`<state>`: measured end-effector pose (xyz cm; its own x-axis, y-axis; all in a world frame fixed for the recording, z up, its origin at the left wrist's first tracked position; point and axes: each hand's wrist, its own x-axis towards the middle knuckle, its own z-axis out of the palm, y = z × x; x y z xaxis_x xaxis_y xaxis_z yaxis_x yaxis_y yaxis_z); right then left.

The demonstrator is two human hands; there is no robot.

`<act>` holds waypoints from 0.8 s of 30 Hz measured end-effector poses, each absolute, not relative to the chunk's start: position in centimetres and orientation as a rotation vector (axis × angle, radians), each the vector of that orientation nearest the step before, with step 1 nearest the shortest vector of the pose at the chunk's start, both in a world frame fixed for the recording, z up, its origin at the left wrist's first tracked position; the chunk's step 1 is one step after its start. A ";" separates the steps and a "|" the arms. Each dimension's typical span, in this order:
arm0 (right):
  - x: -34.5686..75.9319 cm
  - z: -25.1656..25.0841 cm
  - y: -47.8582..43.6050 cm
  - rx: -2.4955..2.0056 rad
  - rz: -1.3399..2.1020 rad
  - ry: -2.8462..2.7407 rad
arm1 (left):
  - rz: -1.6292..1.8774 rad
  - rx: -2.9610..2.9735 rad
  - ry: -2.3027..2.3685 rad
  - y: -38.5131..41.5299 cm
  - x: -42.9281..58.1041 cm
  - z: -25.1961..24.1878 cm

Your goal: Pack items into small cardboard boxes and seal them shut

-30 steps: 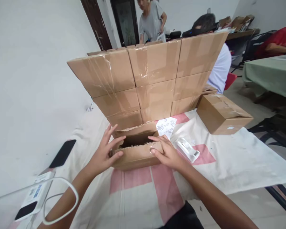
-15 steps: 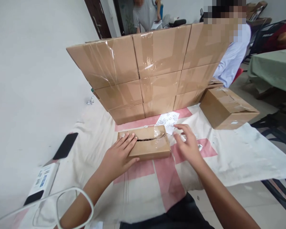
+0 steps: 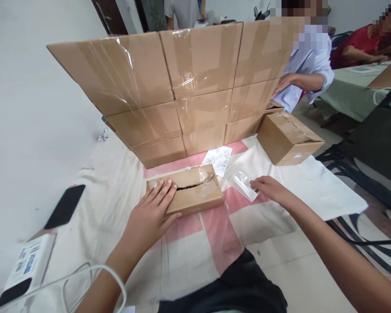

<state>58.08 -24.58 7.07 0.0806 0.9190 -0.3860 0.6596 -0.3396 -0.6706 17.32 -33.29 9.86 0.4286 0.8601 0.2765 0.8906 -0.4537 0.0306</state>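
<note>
My left hand lies flat, fingers spread, on the left part of a small cardboard box. A ragged dark slit runs across the box's taped top. To the right of it, a white tray-like plastic piece rests on the cloth, its exact kind unclear. The fingers of my right hand are pinched together at that piece's right side; what they grip is too small to make out. Behind the box is a white paper sheet with small outlined shapes on it.
A wall of taped cardboard boxes stands at the back, with another carton to its right. At left are a dark phone-like slab, a white box and a looped white cable. Other people sit and stand beyond.
My right hand has moved right, from beside the box to the white plastic piece, and its fingers have closed. My left hand stays on the box. The view has shifted to the right.
</note>
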 end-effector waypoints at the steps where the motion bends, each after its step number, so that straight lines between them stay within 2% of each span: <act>1: 58.0 7.2 -24.2 -2.065 1.185 -1.518 | -0.390 -2.547 -1.563 -33.4 17.4 10.0; 6: 58.6 7.9 -23.0 -2.123 1.445 -1.350 | -0.626 -2.556 -1.331 -35.2 21.2 9.6; 10: 58.7 8.6 -22.7 -2.122 1.567 -1.393 | -0.846 -2.974 -0.956 -35.2 30.3 6.0; 13: 58.6 9.0 -22.8 -2.074 1.615 -1.440 | -0.936 -3.097 -1.251 -32.1 37.6 2.3; 15: 58.5 9.1 -22.9 -2.071 1.625 -1.434 | -1.030 -3.015 -1.585 -29.4 41.1 0.5; 17: 58.4 8.9 -22.9 -2.090 1.623 -1.397 | -1.164 -2.891 -1.729 -27.0 43.0 -0.8; 24: 58.6 9.0 -23.0 -2.096 1.596 -1.394 | -1.200 -2.738 -1.727 -25.7 42.9 -1.7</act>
<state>58.62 -23.04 9.03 -0.0042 0.7394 -0.6732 0.5680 -0.5523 -0.6102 42.93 -25.70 -1.72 0.2758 0.8807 0.3851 0.6679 -0.4637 0.5822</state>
